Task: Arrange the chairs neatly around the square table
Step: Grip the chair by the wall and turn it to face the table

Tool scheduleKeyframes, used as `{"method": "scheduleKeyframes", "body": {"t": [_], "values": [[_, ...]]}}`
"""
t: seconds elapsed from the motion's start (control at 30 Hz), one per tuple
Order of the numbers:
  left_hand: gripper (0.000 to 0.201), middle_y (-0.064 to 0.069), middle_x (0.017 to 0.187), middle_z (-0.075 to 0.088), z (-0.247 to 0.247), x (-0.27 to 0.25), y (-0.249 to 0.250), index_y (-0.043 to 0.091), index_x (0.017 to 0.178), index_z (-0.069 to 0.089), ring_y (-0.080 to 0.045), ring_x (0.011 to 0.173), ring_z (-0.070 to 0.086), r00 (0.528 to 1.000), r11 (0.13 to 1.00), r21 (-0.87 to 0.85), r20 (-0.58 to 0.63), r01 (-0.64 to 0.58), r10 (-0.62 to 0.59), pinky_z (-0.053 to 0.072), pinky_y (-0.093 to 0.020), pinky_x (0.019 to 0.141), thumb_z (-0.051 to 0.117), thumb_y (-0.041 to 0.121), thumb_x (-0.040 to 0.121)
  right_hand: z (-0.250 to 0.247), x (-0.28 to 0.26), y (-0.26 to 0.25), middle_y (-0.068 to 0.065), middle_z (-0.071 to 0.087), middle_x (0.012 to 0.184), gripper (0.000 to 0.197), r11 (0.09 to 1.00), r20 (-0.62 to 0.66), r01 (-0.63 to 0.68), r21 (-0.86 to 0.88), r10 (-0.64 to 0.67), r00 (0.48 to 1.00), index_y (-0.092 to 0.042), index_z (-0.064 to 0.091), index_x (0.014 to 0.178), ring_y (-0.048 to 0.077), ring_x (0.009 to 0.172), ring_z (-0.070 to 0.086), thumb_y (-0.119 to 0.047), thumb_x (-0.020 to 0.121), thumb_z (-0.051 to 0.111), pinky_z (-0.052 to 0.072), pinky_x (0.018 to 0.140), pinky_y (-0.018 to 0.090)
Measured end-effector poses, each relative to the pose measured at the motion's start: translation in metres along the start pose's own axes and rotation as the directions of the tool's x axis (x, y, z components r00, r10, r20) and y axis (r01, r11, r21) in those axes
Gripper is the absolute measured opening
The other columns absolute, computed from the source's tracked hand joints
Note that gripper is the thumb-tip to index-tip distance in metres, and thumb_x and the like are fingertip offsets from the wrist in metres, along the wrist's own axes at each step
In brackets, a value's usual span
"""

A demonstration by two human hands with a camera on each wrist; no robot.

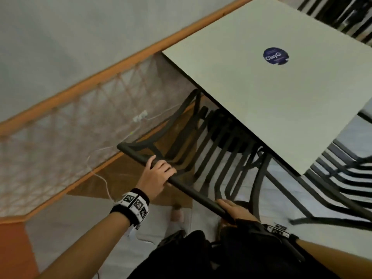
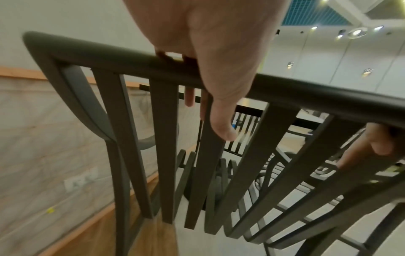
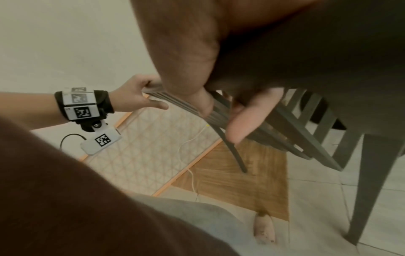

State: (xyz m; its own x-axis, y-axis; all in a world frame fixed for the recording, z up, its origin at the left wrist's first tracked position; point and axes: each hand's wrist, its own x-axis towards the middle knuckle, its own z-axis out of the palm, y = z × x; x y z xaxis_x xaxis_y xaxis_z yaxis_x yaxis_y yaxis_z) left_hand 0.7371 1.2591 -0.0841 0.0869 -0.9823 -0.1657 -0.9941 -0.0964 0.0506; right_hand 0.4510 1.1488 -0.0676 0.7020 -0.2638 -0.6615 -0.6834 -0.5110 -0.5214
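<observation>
- Now then, both hands were on the chair (image 1: 203, 158), clamped along its dark top rail, at the near edge of the square desk (image 1: 261, 87).
- Left hand (image 1: 156, 174) wrapped the rail toward its left end, fingers curled over the top and thumb down the near side; the left wrist view showed that thumb lying on a back slat.
- Right hand (image 1: 231, 208) held the same rail further right, its grip closed round the bar, as the right wrist view confirmed up close.
- Chair's seat already sat under the desk edge, slatted back facing the person, one leg planted on the tiled floor (image 3: 317, 199).
- Another chair (image 1: 346, 174) stood at the desk's right corner, with more dark slats past the far corner.
- My read: this was the tucking-in step for one chair, nearly home.
- Next move, I reckoned, called for a straight, even push from both hands, keeping the rail parallel to the desk edge.
- Watch the white cable (image 1: 100, 178) trailing on the floor at left, by the lattice panel.
</observation>
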Motion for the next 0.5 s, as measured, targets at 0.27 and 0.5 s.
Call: {"method": "scheduleKeyframes", "body": {"t": [0.27,0.5], "values": [[0.050,0.011,0.094,0.066,-0.007,0.019,-0.040,0.032,0.090,0.060,-0.019,0.100,0.062,0.995,0.997,-0.021,-0.058,-0.079,0.077,0.032,-0.053,0.102,0.072,0.000,0.055,0.005,0.010,-0.032,-0.005,0.046,0.140,0.057,0.995,-0.114,-0.091,0.032,0.094,0.989,-0.033,0.030,0.142,0.017,0.118,0.053,-0.027,0.091,0.053,0.037,0.096,0.022],[0.040,0.012,0.090,0.065,-0.021,0.051,-0.076,0.034,0.084,0.057,-0.020,0.102,0.059,0.992,0.994,-0.014,-0.058,-0.109,0.108,0.027,-0.054,0.105,0.070,0.003,0.063,-0.007,0.036,-0.055,-0.001,0.057,0.125,0.049,0.992,-0.198,-0.032,0.125,0.057,0.979,-0.034,0.036,0.135,0.018,0.106,0.059,-0.023,0.091,0.054,0.049,0.093,0.040]]}}
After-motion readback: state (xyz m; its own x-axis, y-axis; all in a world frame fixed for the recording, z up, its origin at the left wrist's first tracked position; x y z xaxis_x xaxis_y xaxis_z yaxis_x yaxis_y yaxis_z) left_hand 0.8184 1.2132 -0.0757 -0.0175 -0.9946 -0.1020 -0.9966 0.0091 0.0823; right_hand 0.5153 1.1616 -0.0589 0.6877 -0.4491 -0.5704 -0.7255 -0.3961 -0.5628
